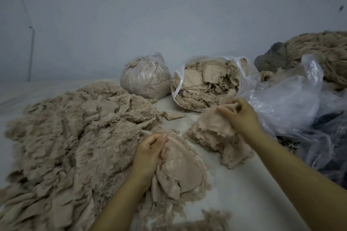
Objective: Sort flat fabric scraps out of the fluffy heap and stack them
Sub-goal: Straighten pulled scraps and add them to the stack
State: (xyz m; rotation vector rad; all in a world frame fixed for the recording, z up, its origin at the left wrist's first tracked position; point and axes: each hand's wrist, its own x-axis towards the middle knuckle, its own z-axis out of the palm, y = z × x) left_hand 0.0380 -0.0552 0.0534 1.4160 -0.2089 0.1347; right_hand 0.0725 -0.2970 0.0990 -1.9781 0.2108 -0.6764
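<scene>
A big fluffy beige heap of furry fabric covers the left of the white surface. My left hand grips the upper edge of a bundle of flat beige scraps lying in front of me. My right hand pinches the top of a second small pile of flat scraps to the right. One loose flat scrap lies between the heap and the bags.
A tied clear bag of fluff and an open clear bag of flat scraps stand at the back. Crumpled clear plastic and a dark bag lie at right, with a rope-like fibre pile behind. Fluff tufts lie near the front edge.
</scene>
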